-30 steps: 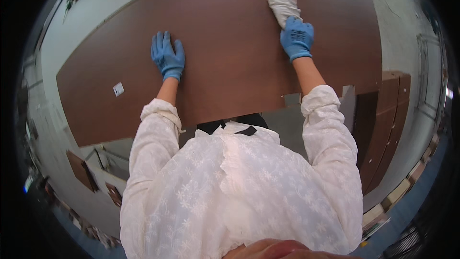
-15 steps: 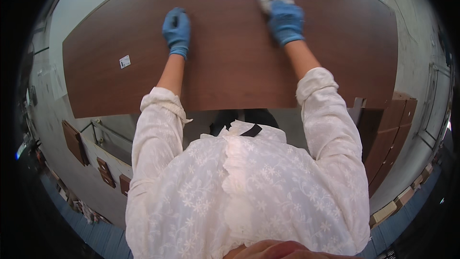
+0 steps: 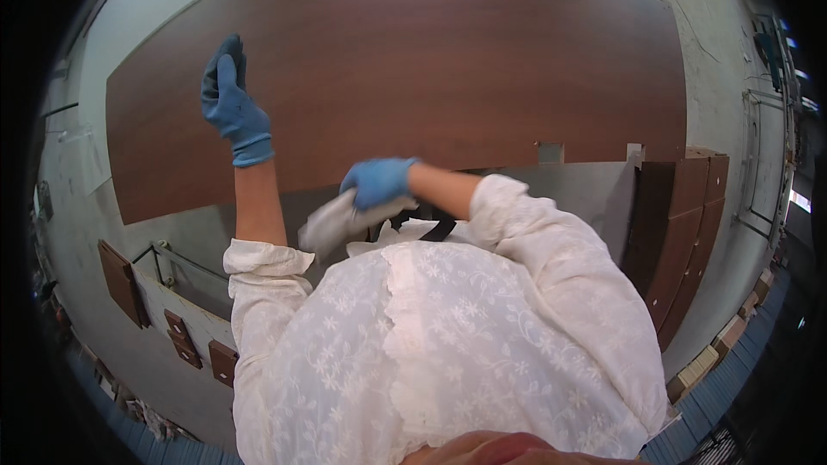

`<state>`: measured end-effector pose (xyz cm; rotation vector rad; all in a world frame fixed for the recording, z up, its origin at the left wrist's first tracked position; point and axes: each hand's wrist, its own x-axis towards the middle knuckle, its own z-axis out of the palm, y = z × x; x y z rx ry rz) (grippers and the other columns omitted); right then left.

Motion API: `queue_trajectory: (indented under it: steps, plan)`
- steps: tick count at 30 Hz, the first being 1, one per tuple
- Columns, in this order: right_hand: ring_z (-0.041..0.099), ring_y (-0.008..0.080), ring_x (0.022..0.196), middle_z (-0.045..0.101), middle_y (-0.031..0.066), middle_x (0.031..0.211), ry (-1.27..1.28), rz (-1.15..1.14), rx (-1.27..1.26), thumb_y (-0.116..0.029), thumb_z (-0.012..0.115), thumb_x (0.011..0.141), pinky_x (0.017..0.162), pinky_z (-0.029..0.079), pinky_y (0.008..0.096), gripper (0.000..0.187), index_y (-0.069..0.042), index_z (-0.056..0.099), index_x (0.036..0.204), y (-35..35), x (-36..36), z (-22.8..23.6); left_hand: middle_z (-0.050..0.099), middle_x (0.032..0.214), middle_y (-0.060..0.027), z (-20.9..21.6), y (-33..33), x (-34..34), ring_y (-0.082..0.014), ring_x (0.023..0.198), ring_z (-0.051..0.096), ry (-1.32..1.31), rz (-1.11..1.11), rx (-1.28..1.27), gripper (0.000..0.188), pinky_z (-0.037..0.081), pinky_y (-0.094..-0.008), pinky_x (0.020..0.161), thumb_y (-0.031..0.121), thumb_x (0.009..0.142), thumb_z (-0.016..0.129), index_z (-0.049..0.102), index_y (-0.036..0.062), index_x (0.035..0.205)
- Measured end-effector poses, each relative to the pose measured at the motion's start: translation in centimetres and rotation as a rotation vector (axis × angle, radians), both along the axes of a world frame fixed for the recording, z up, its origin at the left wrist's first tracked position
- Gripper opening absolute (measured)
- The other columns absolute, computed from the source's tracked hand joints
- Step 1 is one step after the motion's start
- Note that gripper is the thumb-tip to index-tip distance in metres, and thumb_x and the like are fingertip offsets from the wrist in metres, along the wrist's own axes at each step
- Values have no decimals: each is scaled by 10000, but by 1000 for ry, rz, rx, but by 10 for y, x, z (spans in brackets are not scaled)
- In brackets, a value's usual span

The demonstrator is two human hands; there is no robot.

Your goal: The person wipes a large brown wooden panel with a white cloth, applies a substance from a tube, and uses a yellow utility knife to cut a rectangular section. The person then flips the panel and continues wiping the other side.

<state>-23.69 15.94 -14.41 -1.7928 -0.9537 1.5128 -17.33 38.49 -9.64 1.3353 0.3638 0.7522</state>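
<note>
A large brown wood-look panel (image 3: pixel 431 60) stretches across in front of me. My left hand (image 3: pixel 234 103), in a blue glove with a grey palm, is over the panel's left part. Its fingers point away from me, close together and slightly bent, and I see nothing in them. In front of my body, at the panel's near edge, my right hand (image 3: pixel 379 182) in a blue glove is closed on a white cloth (image 3: pixel 332 226). Cloth and hand are partly blurred, and the cloth hangs toward the left, off the panel's surface.
A square grey patch (image 3: pixel 550 153) shows at the panel's near edge, right of centre. Stacked brown boards (image 3: pixel 689 215) stand at the right. Small brown pieces (image 3: pixel 183 337) and a metal frame (image 3: pixel 164 263) are at the lower left.
My right hand has drawn the cloth from the far right of the panel back to its near edge. My left hand has moved left, where the small white label lay; the label no longer shows.
</note>
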Motion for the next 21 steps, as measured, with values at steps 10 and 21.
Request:
queue_trajectory:
  steps: [10,21]
  plan:
    - [722,327,928,746,168,1029,-908,-1085,-190,-226,652,886,844,569,429,303,-82,752,1133,-210,106,61,740,1184,-94,-80,-11,-15,-172,1093,681,263,61,-61,231,535,-319,997,118,1019,621,733,-9,1176]
    - [695,284,733,688,90,815,-1865,-717,-450,-162,619,876,645,494,443,189,-151,692,1050,-224,293,36,726,1203,-185,-128,-156,169,-314,1162,677,214,-60,664,278,520,-399,1015,141,904,711,737,-14,1133]
